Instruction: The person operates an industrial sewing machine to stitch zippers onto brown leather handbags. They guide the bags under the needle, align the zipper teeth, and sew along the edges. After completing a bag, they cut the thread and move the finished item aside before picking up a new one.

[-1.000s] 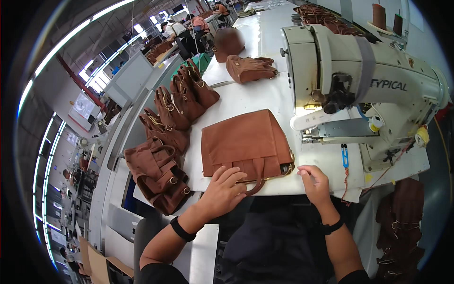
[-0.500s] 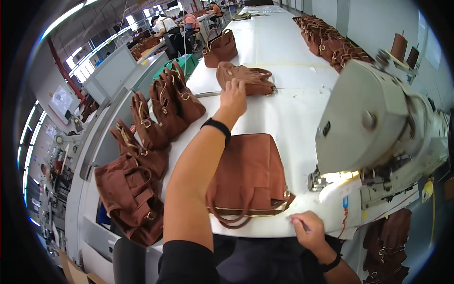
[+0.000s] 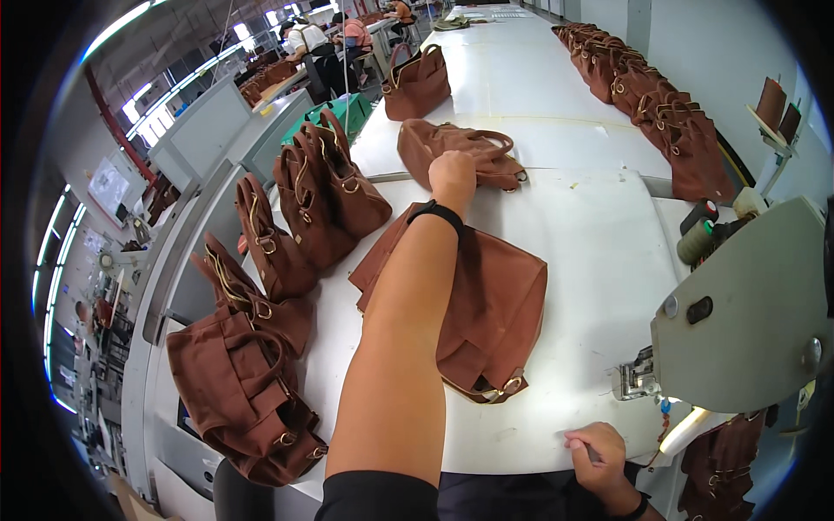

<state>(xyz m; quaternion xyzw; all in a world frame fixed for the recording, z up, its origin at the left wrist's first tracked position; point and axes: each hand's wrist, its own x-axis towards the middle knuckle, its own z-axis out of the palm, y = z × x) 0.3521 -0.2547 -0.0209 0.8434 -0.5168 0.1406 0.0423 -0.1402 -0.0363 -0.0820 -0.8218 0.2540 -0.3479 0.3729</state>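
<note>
My left arm reaches far forward over the table, and my left hand [image 3: 453, 180] is closed on a brown handbag [image 3: 419, 149] that lies on its side, its handles toward the right. Beneath that forearm another brown handbag [image 3: 499, 291] lies flat and askew, its zipped opening and a metal ring toward me; the arm hides part of it. Near the table's front edge my right hand [image 3: 599, 460] is held with curled fingers, closed round something small and dark that I cannot make out.
Several brown handbags [image 3: 239, 373] line the table's left side. An upright handbag [image 3: 417, 85] stands farther back; a long row of bags [image 3: 643, 95] runs along the right. A sewing machine [image 3: 747, 304] with thread spools [image 3: 698, 234] stands at right. Other people [image 3: 308, 42] sit at far left.
My left hand has closed on the far handbag, which has shifted slightly right. The handbag under my arm has turned askew. My view has shifted, and the sewing machine appears farther right.
</note>
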